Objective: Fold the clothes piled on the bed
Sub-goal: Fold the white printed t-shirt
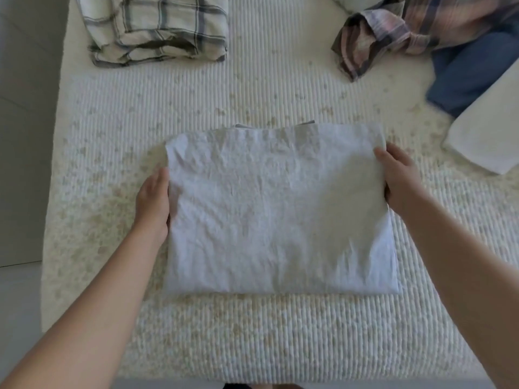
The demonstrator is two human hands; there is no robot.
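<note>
A white garment (pixel 278 211), folded into a rough rectangle, lies flat on the bed (pixel 252 332) in front of me. My left hand (pixel 153 203) grips its left edge, fingers tucked under the fabric. At the right edge my right hand (pixel 398 178) holds the cloth with the thumb on top. A folded cream and grey plaid garment (pixel 157 29) rests at the far left. An unfolded pink and brown plaid shirt (pixel 393 32) lies crumpled at the far right, partly over a dark blue garment (pixel 474 77).
A white folded item or pillow (pixel 488 136) sits at the right edge of the bed. The bed's left edge (pixel 56 164) borders a pale floor. The bedcover is ribbed, cream with tan speckles.
</note>
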